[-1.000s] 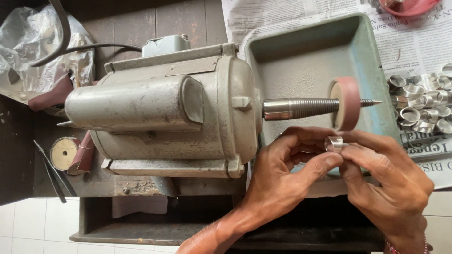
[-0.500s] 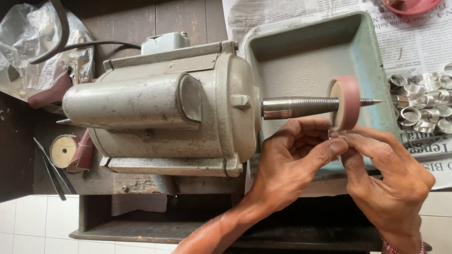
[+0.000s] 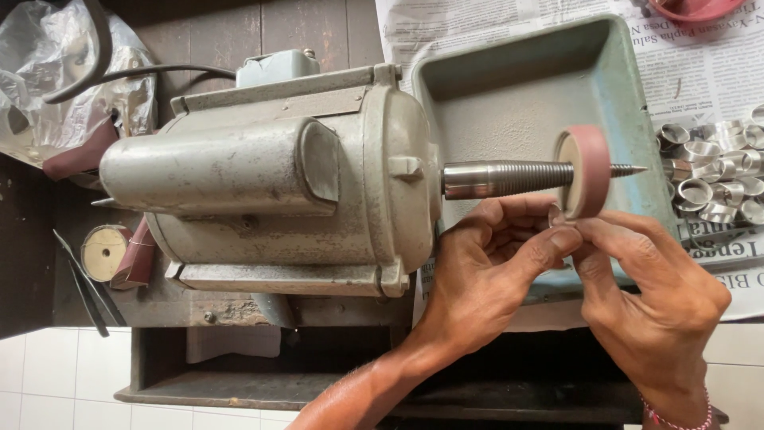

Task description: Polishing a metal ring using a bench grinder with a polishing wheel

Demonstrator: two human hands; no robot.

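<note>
Both hands have been rising toward the pink wheel (image 3: 593, 171); now the left hand (image 3: 485, 275) and right hand (image 3: 652, 299) are pinching a small metal ring (image 3: 555, 215) against its lower edge, over the green tray (image 3: 509, 95).

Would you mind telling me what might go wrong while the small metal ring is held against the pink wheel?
Both hands, left hand and right hand, pinch the small metal ring right at the pink abrasive wheel, so fingertips could get scraped. The bare pointed steel spindle tip sits close above the right hand. The ring might slip into the green metal tray.
</note>
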